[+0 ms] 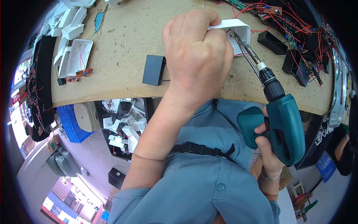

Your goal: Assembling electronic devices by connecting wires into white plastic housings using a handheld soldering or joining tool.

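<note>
Teal plastic forms the body of a soldering gun (291, 125), held in the right hand (270, 155), whose fingers are closed around the grip near the black trigger. Its metal nozzle, with a thin rod alongside, points up and to the left, the tip lying within the open side of a white case (243, 34); whether the tip touches anything inside cannot be determined. Left hand (197, 56) is nearly closed, back uppermost, gripping the left part of that case at the far side of the worktable (115, 71); the fingertips are largely hidden. A dark rectangular box (153, 70) lies on the table just left of the left wrist. Further left, a white tray (80, 56) contains red wire, with a brown circuit board (84, 73) by its lower edge; more white casings (72, 26) are piled beyond. To the right of the case are open black boxes (272, 43) and a tangle of red wires and green circuit boards (287, 31). Below the table's near edge, left of the person's body, a black bin (150, 106) holds assorted white parts, with a beige stool (85, 117) and a blue basket (72, 123) further left.
</note>
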`<state>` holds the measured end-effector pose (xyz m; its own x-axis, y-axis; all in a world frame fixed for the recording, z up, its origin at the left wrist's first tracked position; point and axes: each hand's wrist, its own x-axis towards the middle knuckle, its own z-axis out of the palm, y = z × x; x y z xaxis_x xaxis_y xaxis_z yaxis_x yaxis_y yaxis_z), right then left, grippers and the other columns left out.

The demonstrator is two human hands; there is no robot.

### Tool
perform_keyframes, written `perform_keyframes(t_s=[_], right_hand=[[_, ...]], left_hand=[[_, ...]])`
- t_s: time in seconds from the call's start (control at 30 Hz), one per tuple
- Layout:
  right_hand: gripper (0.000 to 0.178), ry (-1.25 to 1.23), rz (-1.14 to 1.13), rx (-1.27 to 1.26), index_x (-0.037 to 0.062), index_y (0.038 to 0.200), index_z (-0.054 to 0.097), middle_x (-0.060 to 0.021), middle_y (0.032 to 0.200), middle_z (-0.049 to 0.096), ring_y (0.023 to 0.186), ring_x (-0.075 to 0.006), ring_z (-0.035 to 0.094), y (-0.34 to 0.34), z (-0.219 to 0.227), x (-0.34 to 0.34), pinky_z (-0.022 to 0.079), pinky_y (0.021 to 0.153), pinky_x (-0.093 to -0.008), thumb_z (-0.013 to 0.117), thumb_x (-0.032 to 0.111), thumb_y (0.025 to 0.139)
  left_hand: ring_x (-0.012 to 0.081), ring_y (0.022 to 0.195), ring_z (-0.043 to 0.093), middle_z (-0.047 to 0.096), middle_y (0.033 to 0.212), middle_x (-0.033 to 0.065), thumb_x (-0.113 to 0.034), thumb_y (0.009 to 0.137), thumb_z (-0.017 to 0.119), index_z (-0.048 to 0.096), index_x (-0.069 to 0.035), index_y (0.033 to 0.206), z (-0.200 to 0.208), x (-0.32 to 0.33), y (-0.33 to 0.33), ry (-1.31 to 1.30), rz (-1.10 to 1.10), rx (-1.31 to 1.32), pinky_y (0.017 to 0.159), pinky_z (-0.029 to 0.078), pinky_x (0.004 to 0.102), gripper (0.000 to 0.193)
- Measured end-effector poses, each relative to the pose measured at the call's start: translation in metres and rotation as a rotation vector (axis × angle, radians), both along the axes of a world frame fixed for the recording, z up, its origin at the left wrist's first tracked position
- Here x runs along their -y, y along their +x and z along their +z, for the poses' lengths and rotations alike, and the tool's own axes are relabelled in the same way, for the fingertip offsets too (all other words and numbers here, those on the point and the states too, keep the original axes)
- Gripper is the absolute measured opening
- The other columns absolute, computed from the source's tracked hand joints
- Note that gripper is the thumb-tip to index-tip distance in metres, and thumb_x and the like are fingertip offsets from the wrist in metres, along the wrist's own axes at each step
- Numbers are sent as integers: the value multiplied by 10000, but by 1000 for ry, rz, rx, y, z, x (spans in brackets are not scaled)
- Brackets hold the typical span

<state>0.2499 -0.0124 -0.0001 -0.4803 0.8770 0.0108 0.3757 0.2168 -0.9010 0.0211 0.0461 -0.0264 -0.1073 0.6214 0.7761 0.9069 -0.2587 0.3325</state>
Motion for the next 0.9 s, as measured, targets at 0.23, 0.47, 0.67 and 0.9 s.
perform_keyframes(t_s=[0.23,0.47,0.67,0.9], right_hand=[[525,-55,-33,-25,-53,1154,443,-179,1077,548,727,-125,543,-3,3,1,442,671,-254,675,128,718],[518,-12,9,-23,-68,1121,465,-174,1062,556,722,-124,542,6,3,4,430,669,-247,683,174,719],[540,5,-29,-90,-74,1114,467,-169,1051,561,714,-132,557,10,5,7,438,639,-244,695,213,717],[585,-15,-182,-183,-87,1117,451,-180,1043,557,688,-137,568,6,5,11,452,607,-234,705,248,710]], left_hand=[[224,729,484,514,818,65,-16,545,592,520,-13,603,-2,-1,0,2,8,1,680,346,345,93],[230,729,488,519,823,74,-17,551,591,523,-9,600,-1,-1,-2,4,-8,15,673,352,347,84],[237,730,488,521,824,80,-14,545,587,522,-9,589,-1,-1,-1,4,-9,28,670,356,349,78],[239,720,483,521,818,81,-11,537,580,503,-13,576,0,-1,0,-9,-19,24,661,355,350,86]])
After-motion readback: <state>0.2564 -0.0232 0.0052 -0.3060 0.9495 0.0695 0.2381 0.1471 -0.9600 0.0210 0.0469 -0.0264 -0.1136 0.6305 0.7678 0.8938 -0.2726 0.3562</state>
